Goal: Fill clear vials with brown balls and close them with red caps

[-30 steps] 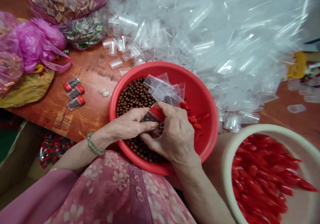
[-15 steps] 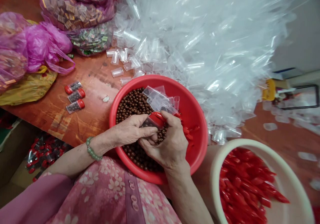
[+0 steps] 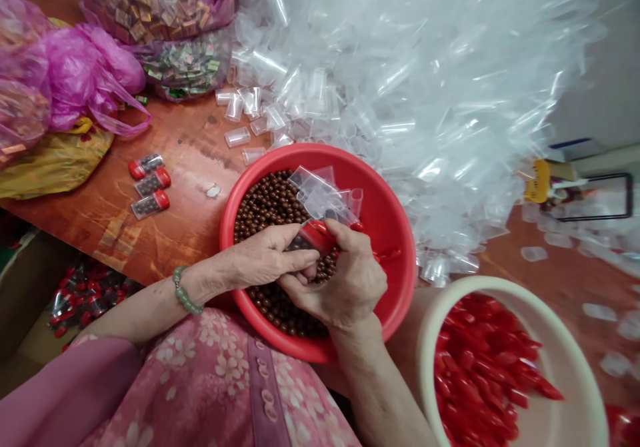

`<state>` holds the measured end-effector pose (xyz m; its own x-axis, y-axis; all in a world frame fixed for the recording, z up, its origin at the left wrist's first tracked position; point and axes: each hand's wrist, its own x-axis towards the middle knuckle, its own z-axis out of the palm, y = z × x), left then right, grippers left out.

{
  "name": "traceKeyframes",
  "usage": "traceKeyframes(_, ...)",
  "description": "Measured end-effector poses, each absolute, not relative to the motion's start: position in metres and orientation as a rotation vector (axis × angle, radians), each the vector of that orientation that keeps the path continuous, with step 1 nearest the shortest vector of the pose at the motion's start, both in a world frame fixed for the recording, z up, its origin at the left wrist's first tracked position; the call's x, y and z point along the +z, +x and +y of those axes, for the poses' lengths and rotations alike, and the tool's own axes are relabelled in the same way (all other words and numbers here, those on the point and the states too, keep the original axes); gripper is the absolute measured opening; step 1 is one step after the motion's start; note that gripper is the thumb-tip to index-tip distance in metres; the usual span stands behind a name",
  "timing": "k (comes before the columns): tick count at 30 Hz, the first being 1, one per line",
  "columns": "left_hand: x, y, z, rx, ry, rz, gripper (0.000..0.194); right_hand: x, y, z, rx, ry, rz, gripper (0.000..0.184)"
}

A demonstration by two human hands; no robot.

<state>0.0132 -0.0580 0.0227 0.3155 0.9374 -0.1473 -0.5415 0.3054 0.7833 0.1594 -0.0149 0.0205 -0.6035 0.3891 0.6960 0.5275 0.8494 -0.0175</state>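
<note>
Over a red basin (image 3: pixel 395 220) of small brown balls (image 3: pixel 267 204), both my hands meet on one clear tube with a red cap (image 3: pixel 314 235). My left hand (image 3: pixel 263 262), with a green bead bracelet at the wrist, pinches the tube's clear body, which looks filled with brown balls. My right hand (image 3: pixel 345 280) is closed around the red cap end. A few empty clear tubes (image 3: pixel 325 190) and loose red caps (image 3: pixel 383 255) lie in the basin beyond my fingers.
A cream bowl of red caps (image 3: pixel 480 374) stands at the lower right. A big heap of empty clear tubes (image 3: pixel 425 80) fills the back. Three filled capped tubes (image 3: pixel 149 184) lie on the wooden table, pink bags (image 3: pixel 70 80) at left, more filled tubes in a box below (image 3: pixel 83 294).
My hands stay joined on the capped tube over the basin; only my fingers shift slightly. The view has drifted, so the cream bowl sits lower and further left than before.
</note>
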Motion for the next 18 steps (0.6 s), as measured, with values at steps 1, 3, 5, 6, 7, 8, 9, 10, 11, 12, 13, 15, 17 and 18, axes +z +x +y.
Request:
traceKeyframes(1,0.023,0.014,-0.057,1.086,0.656,0.695,0.027,0.02,0.159,-0.015,-0.207,-0.672,-2.307,0.071)
traceKeyframes(3,0.023,0.015,-0.055,1.073,0.551,0.735,0.039,0.019,0.159,-0.014,-0.12,-0.678,-2.346,0.076)
traceKeyframes(5,0.022,0.018,-0.052,1.038,0.453,0.776,0.052,0.017,0.159,-0.014,-0.061,-0.652,-2.372,0.082)
traceKeyframes(6,0.022,0.019,-0.05,1.017,0.417,0.791,0.056,0.017,0.159,-0.014,-0.045,-0.64,-2.378,0.084)
traceKeyframes(7,0.021,0.021,-0.048,1.002,0.388,0.795,0.058,0.017,0.159,-0.015,-0.035,-0.637,-2.38,0.085)
traceKeyframes(8,0.021,0.022,-0.046,0.998,0.357,0.789,0.056,0.017,0.159,-0.015,-0.027,-0.639,-2.381,0.087)
traceKeyframes(9,0.021,0.024,-0.045,1.008,0.323,0.776,0.051,0.017,0.159,-0.016,-0.02,-0.644,-2.38,0.087)
traceKeyframes(10,0.022,0.025,-0.043,1.024,0.289,0.763,0.045,0.017,0.159,-0.016,-0.014,-0.653,-2.376,0.087)
traceKeyframes(11,0.022,0.026,-0.042,1.042,0.26,0.759,0.039,0.018,0.158,-0.017,-0.012,-0.662,-2.367,0.085)
traceKeyframes(12,0.023,0.027,-0.042,1.06,0.241,0.768,0.033,0.018,0.158,-0.017,-0.014,-0.675,-2.357,0.084)
traceKeyframes(13,0.024,0.028,-0.041,1.079,0.234,0.789,0.029,0.018,0.157,-0.018,-0.022,-0.683,-2.347,0.082)
traceKeyframes(15,0.026,0.03,-0.041,1.101,0.256,0.847,0.028,0.019,0.155,-0.018,-0.06,-0.689,-2.336,0.08)
traceKeyframes(17,0.027,0.031,-0.042,1.116,0.288,0.898,0.029,0.02,0.155,-0.018,-0.12,-0.665,-2.329,0.078)
traceKeyframes(18,0.027,0.032,-0.042,1.121,0.302,0.915,0.029,0.021,0.155,-0.018,-0.146,-0.647,-2.321,0.078)
